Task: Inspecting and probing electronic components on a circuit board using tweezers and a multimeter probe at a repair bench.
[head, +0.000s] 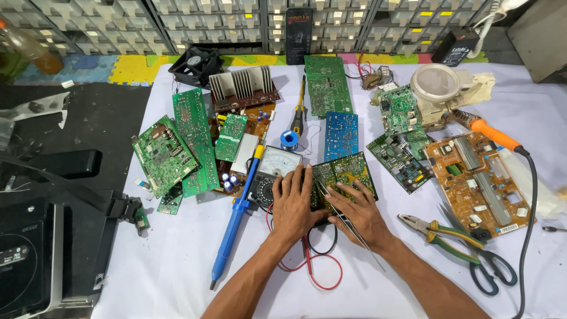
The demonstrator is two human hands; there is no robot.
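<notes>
Two forearms enter from the bottom edge and meet over a white work surface [177,277]. Red and black test leads [316,260] are looped on the surface between the wrists. The left hand [293,204] is laid flat, fingers spread, on the near left part of a green circuit board [342,177], with its outer edge beside an analog multimeter [273,174]. The right hand [360,212] is rested on the same board, and a pair of metal tweezers [342,215] is pinched between its thumb and fingers; the tips are directed toward the board's middle, though contact with a component cannot be confirmed at this resolution. The board is positioned at the centre of the surface, directly ahead of the person.

A blue desoldering pump [233,224] is placed left of the multimeter. Pliers [437,233] and scissors [487,269] are located to the right, near a brown circuit board [478,183]. An orange-handled soldering iron [490,133] is laid above that board. Further green boards are spread across the far half of the surface.
</notes>
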